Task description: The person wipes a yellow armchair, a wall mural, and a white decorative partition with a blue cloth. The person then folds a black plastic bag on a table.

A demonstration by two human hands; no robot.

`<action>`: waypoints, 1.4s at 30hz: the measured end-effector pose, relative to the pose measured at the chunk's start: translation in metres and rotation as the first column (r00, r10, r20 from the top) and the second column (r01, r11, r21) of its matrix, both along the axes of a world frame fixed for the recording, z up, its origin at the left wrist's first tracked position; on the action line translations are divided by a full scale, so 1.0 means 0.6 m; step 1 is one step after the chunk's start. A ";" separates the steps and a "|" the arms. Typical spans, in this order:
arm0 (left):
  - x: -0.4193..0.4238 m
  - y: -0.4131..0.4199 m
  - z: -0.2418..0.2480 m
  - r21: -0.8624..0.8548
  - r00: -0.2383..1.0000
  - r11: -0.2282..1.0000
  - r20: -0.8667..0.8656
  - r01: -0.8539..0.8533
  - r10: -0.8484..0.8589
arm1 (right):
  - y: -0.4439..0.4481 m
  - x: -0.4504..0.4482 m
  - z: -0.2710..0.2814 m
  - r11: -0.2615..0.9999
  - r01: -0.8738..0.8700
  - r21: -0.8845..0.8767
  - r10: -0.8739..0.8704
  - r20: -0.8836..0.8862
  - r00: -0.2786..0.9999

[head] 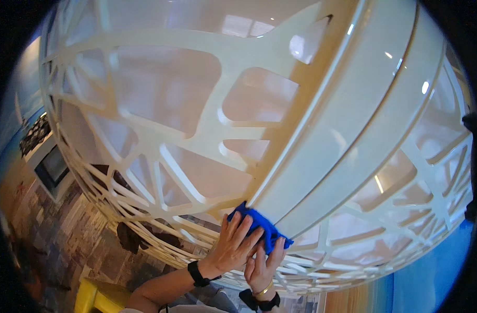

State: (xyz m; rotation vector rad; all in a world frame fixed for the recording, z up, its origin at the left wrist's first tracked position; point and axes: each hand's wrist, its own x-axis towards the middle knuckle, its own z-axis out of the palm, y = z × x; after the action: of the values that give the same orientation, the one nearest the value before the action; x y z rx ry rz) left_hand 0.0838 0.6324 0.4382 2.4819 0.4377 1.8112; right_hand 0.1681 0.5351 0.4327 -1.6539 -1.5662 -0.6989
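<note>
A blue cloth [258, 225] lies bunched against the lower end of a smooth, glossy cream band [334, 148] with a dark seam along it. My left hand [236, 244] presses on the cloth with its fingers spread over it. Just below and to the right, my right hand [265, 266] has its fingertips on the cloth's lower edge. The band belongs to a large rounded cream lattice structure [207, 98] with cut-out openings of many shapes. Both wrists wear black bands, and a gold bracelet circles the right one.
To the lower left is a yellow object [99, 297], partly cut off by the picture's rim. A pale cabinet-like block [51, 166] with a dark panel stands at left on the wood-patterned floor [58, 219]. Painted seascape walls [430, 270] show behind the lattice.
</note>
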 end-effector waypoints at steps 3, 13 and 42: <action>-0.006 0.021 0.062 0.063 1.000 0.998 -0.024 0.018 -0.016 | 0.034 -0.001 0.045 0.991 0.031 0.127 -0.037 0.047 0.998; -0.027 0.046 0.051 -0.010 0.978 0.981 0.083 0.194 -0.193 | 0.052 -0.036 0.028 0.992 0.081 0.101 -0.085 0.031 0.996; -0.060 0.073 0.103 0.079 0.993 0.990 -0.036 0.118 -0.115 | 0.097 -0.045 0.046 0.955 0.082 0.284 -0.107 0.072 0.992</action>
State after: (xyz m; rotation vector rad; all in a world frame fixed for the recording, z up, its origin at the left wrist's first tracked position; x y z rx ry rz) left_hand 0.0478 0.6764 0.5001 2.5321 0.2198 1.7826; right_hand 0.1410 0.5930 0.4602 -1.5097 -1.3791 -1.0071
